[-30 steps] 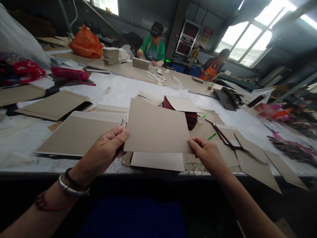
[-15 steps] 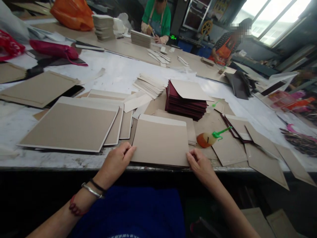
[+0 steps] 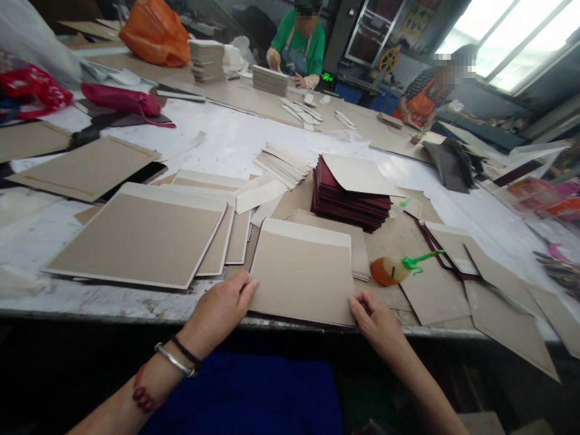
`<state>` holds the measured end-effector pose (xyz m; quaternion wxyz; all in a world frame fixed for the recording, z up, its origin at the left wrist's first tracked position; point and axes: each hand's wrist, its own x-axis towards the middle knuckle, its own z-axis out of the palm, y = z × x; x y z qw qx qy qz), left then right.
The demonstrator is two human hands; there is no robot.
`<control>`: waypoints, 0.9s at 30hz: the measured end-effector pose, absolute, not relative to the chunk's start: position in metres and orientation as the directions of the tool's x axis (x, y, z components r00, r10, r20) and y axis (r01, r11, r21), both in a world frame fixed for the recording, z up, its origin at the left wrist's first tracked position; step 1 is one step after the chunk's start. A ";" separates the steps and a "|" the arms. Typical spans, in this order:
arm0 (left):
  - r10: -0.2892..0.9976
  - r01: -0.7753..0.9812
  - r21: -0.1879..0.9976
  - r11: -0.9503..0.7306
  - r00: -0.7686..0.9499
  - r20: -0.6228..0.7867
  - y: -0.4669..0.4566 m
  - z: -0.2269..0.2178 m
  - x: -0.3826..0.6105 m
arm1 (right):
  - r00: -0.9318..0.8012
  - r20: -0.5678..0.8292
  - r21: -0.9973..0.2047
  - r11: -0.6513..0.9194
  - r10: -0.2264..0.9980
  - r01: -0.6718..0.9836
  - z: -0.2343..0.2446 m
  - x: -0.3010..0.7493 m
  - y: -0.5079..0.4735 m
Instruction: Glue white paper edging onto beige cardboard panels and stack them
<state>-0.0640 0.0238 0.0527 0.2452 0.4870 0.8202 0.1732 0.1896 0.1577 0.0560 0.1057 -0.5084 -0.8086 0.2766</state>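
A beige cardboard panel with a paler strip along its far edge lies in front of me at the table's near edge. My left hand pinches its left side near the front corner, thumb on top. At the right front corner, my right hand grips the same panel between thumb and curled fingers. Under its front edge a dark layer shows. Just beyond it sits a stack of dark red folders topped by a beige sheet. To the right lies a glue bottle with amber liquid and a green nozzle.
Larger beige panels overlap on the left. More loose panels lie at the right, some jutting past the table edge. Pale paper strips are piled behind. Across the table, one co-worker wears green, another an orange apron.
The whole view has shifted slightly, so the table's things appear a little lower and farther right. Both hands keep their hold on the cardboard panel.
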 end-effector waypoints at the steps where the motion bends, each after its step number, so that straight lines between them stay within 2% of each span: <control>1: 0.887 0.719 0.521 0.460 -0.395 -0.238 0.024 0.052 -0.065 | -0.458 -0.110 -0.546 0.331 0.882 0.770 0.056 0.189 0.158; 8: 0.901 0.751 0.498 0.434 -0.362 -0.238 0.030 0.045 -0.071 | -0.502 -0.156 -0.455 0.389 0.851 0.801 0.063 0.188 0.160; 22: 0.891 0.733 0.511 0.450 -0.404 -0.205 0.033 0.052 -0.068 | -0.513 -0.212 -0.390 0.409 0.832 0.825 0.064 0.186 0.163; 27: 0.891 0.734 0.511 0.447 -0.419 -0.177 0.032 0.052 -0.067 | -0.477 -0.226 -0.383 0.372 0.850 0.845 0.064 0.184 0.163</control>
